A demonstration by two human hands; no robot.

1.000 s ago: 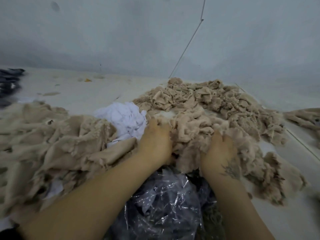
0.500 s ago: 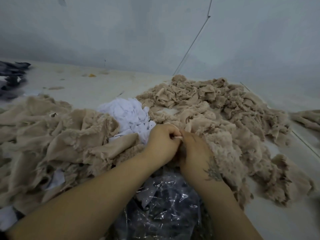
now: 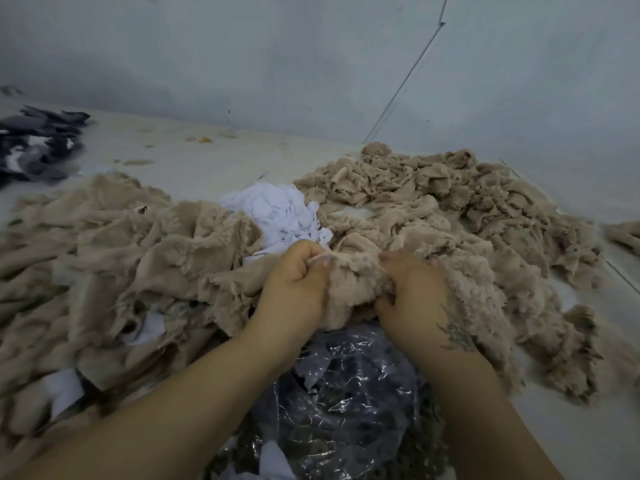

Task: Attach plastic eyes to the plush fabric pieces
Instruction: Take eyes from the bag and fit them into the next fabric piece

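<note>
Plush piece [image 3: 351,289] bunched between both hands: left hand [image 3: 294,282] pinches its top edge; right hand [image 3: 412,292] grips opposite.

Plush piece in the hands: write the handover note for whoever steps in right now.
Left hand: grips the top edge of one beige plush piece.
Right hand: grips the same piece from the other side.
Beige plush piles: one at the left, one at the right; white fabric scraps between them; a crinkled clear plastic bag with dark contents below the hands.
Done: one piece is picked out.
Left: no plastic eye shows in view; whether this piece has one cannot be told. Fit eyes, then work through the piles.
</note>
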